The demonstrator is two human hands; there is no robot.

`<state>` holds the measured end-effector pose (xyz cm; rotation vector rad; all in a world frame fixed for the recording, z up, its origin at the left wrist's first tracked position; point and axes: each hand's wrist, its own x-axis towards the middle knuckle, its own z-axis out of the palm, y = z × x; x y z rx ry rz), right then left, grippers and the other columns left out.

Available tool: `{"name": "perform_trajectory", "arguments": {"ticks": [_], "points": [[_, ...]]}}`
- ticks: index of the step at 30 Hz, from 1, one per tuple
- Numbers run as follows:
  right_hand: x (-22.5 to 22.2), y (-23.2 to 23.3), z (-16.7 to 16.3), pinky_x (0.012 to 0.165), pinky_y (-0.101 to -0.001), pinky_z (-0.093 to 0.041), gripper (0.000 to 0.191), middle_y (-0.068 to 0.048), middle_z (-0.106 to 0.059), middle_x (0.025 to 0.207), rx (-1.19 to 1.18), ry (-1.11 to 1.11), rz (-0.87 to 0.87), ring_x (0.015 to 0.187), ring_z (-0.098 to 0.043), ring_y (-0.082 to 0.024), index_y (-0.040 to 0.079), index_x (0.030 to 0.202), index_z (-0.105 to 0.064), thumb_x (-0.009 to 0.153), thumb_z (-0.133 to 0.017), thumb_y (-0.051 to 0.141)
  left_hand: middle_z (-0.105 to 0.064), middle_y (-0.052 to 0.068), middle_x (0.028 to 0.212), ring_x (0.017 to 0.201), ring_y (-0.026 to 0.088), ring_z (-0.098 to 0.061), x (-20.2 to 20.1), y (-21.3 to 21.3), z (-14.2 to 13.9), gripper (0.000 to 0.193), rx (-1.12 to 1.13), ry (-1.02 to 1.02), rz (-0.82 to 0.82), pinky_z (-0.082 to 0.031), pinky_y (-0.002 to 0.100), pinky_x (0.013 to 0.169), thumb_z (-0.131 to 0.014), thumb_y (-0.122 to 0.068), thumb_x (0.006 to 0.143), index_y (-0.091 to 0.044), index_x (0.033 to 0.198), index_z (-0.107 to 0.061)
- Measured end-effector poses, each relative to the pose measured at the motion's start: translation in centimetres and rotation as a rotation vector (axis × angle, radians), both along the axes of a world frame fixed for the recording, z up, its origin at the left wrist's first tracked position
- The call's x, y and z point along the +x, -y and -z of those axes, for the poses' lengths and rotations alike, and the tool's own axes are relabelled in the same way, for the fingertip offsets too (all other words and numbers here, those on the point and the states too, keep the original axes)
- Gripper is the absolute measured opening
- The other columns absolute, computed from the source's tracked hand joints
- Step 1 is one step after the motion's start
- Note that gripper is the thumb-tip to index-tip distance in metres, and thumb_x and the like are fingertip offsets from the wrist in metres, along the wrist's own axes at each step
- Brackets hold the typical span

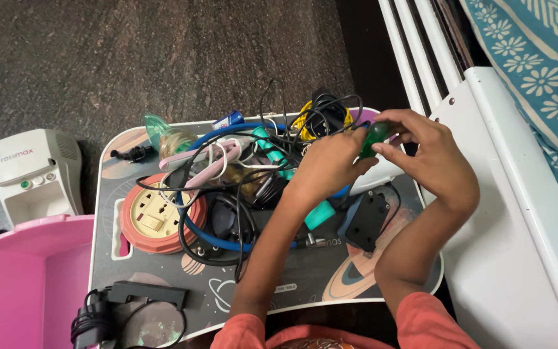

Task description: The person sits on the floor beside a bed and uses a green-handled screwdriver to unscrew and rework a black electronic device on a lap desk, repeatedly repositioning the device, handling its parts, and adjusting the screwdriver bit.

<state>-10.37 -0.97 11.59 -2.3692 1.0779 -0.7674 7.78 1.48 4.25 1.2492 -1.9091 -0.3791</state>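
Two orange sleeves are seen at the bottom edge, and from them both forearms are stretched over a dark lap table printed with planets and a white rim [330, 284]. Nearest the person, a black adapter with a coiled black cord [108, 310] is laid at the table's near left corner. Further in, a round orange extension reel with cream sockets [156, 216] is placed left of centre, and a black square plug [364, 221] is set right of centre, between the forearms. Beyond these, a tangle of black, blue and white cables [240, 168] is heaped. At the far right corner, a small green rounded object [376, 136] is pinched between the fingertips of the left hand [330, 161] and the right hand [431, 155], just above the table. Off the table's left side, a pink plastic tub [24, 284] and a white boxy machine [30, 171] are stood on the floor.
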Motion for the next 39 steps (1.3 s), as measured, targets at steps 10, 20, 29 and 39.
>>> {"name": "perform_trajectory", "arguments": {"ticks": [10,20,29,39], "points": [[-0.8,-0.3,0.0,0.079,-0.031,-0.057,0.042,-0.01,-0.071,0.108,-0.01,-0.035,0.018,0.088,-0.069,-0.018,0.004,0.126,-0.067,0.086,-0.079,0.01,-0.072,0.021,0.089,0.082,0.04,-0.071,-1.0,-0.4,-0.1,0.037,-0.009,0.025,-0.005,-0.055,0.051,0.07,-0.073,-0.031,0.089,0.0,0.103,-0.059],[-1.5,-1.9,-0.2,0.07,-0.0303,-0.054,0.038,-0.009,-0.073,0.1,-0.044,-0.053,0.019,0.077,-0.066,-0.017,0.004,0.115,-0.071,0.08,-0.083,0.013,-0.072,0.022,0.086,0.081,0.041,-0.072,-2.2,-1.3,1.8,0.039,0.199,0.126,0.089,-0.056,0.051,0.071,-0.078,-0.028,0.079,0.002,0.1,-0.065],[-4.5,-1.7,1.8,0.073,-0.0254,-0.051,0.037,-0.005,-0.063,0.086,-0.166,0.137,0.152,0.076,-0.059,-0.01,0.002,0.104,-0.064,0.083,-0.091,0.017,-0.07,0.017,0.092,0.089,0.037,-0.071,-3.2,-1.4,2.5,0.013,-0.074,0.12,0.075,-0.056,0.049,0.08,-0.066,-0.011,0.084,-0.005,0.096,-0.065],[-8.8,-4.7,1.7,0.078,-0.0206,-0.053,0.035,-0.004,-0.064,0.108,-0.294,0.459,0.403,0.089,-0.062,-0.008,-0.003,0.12,-0.064,0.099,-0.084,0.017,-0.069,0.013,0.098,0.093,0.034,-0.07,-5.3,-2.9,-1.9,0.028,-0.224,-0.323,0.359,-0.054,0.044,0.077,-0.069,-0.015,0.091,-0.008,0.117,-0.061]]}}
